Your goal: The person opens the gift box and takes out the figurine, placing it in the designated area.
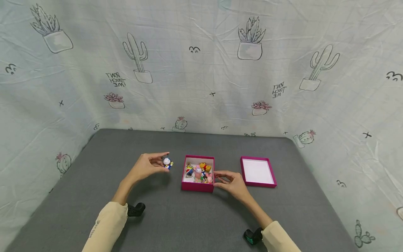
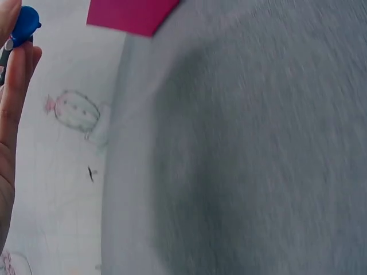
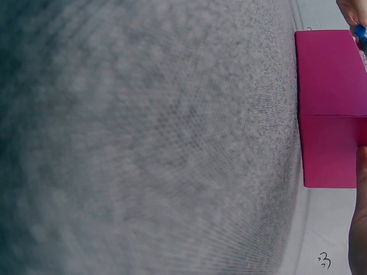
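My left hand [image 1: 147,163] pinches a small blue-and-white cat figurine [image 1: 167,162] between thumb and fingers, above the table to the left of an open magenta box [image 1: 197,187]. In the left wrist view the figurine [image 2: 25,26] shows only as a rounded blue part at the fingertips. Several small toy figurines [image 1: 198,172] lie inside the box, among them a yellow bear [image 1: 205,166] and pink ones. The fingertips of my right hand [image 1: 234,183] rest against the box's right side. Its thumb touches the magenta wall [image 3: 330,152] in the right wrist view.
The magenta lid [image 1: 274,175] lies with its white inside up, to the right of the box. A grey cloth [image 1: 189,220] covers the table. Behind and at the sides hangs a pale curtain [image 1: 214,77] printed with cacti. Dark straps with black devices [image 1: 136,210] sit at both wrists.
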`<state>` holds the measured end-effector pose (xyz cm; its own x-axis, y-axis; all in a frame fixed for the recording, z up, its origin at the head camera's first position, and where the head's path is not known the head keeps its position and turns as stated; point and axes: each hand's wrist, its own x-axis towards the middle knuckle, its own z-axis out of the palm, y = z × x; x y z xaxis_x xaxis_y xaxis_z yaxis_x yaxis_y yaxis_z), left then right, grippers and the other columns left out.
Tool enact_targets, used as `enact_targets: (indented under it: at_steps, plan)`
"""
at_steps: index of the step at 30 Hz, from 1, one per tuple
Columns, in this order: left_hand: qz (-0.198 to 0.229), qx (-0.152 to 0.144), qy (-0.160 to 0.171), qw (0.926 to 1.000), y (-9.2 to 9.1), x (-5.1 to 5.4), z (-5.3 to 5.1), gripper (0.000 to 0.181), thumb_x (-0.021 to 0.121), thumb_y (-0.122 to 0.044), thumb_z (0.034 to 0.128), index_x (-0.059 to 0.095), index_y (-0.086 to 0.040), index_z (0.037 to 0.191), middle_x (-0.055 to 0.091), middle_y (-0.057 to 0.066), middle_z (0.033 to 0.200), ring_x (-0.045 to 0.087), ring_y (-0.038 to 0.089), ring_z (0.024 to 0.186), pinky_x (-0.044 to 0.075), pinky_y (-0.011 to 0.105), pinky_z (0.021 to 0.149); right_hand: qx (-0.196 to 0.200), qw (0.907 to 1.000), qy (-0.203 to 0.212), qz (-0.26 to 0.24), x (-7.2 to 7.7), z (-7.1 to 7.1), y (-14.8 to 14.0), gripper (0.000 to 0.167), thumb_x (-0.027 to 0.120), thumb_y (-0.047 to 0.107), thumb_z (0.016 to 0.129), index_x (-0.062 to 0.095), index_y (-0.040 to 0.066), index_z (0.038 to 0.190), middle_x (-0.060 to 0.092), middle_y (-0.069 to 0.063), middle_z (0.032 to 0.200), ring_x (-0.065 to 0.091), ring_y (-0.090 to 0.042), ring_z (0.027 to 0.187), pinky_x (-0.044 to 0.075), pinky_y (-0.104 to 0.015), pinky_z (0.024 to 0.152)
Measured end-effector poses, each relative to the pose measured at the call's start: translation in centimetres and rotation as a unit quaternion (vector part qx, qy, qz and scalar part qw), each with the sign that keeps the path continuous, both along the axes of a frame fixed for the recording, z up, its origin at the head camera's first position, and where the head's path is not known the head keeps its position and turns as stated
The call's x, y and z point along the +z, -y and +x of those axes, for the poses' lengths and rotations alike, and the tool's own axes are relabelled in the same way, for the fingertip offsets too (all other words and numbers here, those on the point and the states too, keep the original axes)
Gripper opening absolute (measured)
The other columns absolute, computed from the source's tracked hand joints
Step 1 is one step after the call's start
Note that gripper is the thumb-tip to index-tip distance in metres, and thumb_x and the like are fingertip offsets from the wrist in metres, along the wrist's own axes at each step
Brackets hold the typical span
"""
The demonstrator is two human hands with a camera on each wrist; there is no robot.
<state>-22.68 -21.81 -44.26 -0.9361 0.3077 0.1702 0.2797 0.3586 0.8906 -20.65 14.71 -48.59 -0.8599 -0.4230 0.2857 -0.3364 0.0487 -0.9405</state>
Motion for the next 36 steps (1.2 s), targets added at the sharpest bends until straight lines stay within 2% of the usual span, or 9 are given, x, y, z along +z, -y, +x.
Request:
enact_targets:
  at_steps: [5,8,12,14,23,29,30,32,36]
  plan:
    - [-0.013,0.004,0.000,0.9999,1.8,-0.4,0.4,0.065,0.086,-0.020,0.0690,0.062,-0.009,0.128,0.071,0.007,0.090,0.067,0.015,0.077,0.055,0.028,0.065,0.001,1.0000,0.002,0.002,0.4,0.1,-0.1,0.039,0.071,-0.011,0.078,0.061,-0.014,0.116,0.061,-0.029,0.117,0.057,-0.042,0.110,0.048,-0.038,0.090]
    - [-0.018,0.006,0.003,0.9998,2.6,-0.7,0.5,0.064,0.086,-0.019,0.0695,0.062,-0.008,0.128,0.071,0.007,0.088,0.067,0.015,0.076,0.055,0.029,0.064,0.002,1.0000,0.005,0.006,1.3,0.5,0.0,0.039,0.071,-0.012,0.078,0.060,-0.017,0.115,0.060,-0.031,0.116,0.057,-0.044,0.110,0.048,-0.039,0.090]
    - [-0.041,0.012,0.013,0.9990,3.1,-1.2,0.6,0.066,0.085,-0.021,0.0708,0.060,-0.003,0.129,0.071,0.007,0.087,0.067,0.015,0.076,0.055,0.028,0.064,0.000,0.9999,0.005,0.015,2.6,1.0,0.2,0.039,0.071,-0.013,0.078,0.059,-0.019,0.114,0.060,-0.033,0.116,0.057,-0.045,0.109,0.047,-0.041,0.090]
    - [-0.055,0.015,0.021,0.9982,3.2,-1.6,0.6,0.067,0.085,-0.022,0.0713,0.059,-0.001,0.130,0.070,0.007,0.089,0.067,0.014,0.078,0.055,0.028,0.065,0.000,0.9999,0.002,0.016,2.6,1.1,0.2,0.039,0.071,-0.013,0.078,0.059,-0.019,0.114,0.060,-0.034,0.115,0.056,-0.046,0.108,0.047,-0.042,0.090]
    - [-0.079,0.005,0.085,0.9932,3.3,-2.9,0.1,0.068,0.085,-0.020,0.0714,0.056,0.004,0.128,0.066,0.012,0.097,0.068,0.017,0.082,0.054,0.027,0.068,0.007,0.9999,-0.008,0.000,-0.1,0.1,-0.2,0.040,0.071,-0.011,0.078,0.060,-0.016,0.117,0.060,-0.031,0.117,0.057,-0.044,0.108,0.048,-0.040,0.090]
    - [-0.096,-0.014,0.072,0.9926,3.6,-3.2,-0.1,0.064,0.082,-0.015,0.0763,0.054,0.008,0.129,0.061,0.025,0.117,0.068,0.021,0.086,0.053,0.026,0.067,0.004,1.0000,-0.004,0.000,-0.4,0.2,-0.3,0.041,0.074,-0.004,0.079,0.062,-0.011,0.117,0.062,-0.025,0.118,0.058,-0.040,0.110,0.048,-0.036,0.091]
    - [-0.099,-0.016,0.070,0.9924,3.8,-3.2,0.0,0.064,0.081,-0.015,0.0767,0.054,0.008,0.130,0.061,0.024,0.117,0.068,0.022,0.085,0.053,0.026,0.066,0.004,1.0000,-0.002,0.002,0.0,0.4,-0.2,0.040,0.073,-0.004,0.079,0.061,-0.013,0.117,0.062,-0.027,0.118,0.058,-0.040,0.110,0.048,-0.036,0.091]
    - [-0.107,-0.019,0.066,0.9919,4.0,-3.4,-0.1,0.064,0.081,-0.016,0.0770,0.054,0.007,0.130,0.065,0.021,0.112,0.069,0.021,0.083,0.053,0.026,0.064,0.005,1.0000,0.002,0.007,0.8,0.7,-0.1,0.040,0.072,-0.007,0.079,0.060,-0.015,0.117,0.061,-0.029,0.117,0.057,-0.042,0.109,0.048,-0.036,0.090]
    - [-0.120,-0.014,0.064,0.9907,4.4,-3.7,-0.2,0.066,0.083,-0.021,0.0749,0.056,0.005,0.129,0.071,0.007,0.088,0.067,0.015,0.075,0.051,0.024,0.063,0.005,0.9999,0.002,0.010,1.0,0.7,0.0,0.040,0.070,-0.012,0.079,0.058,-0.018,0.116,0.059,-0.033,0.116,0.056,-0.045,0.109,0.048,-0.040,0.090]
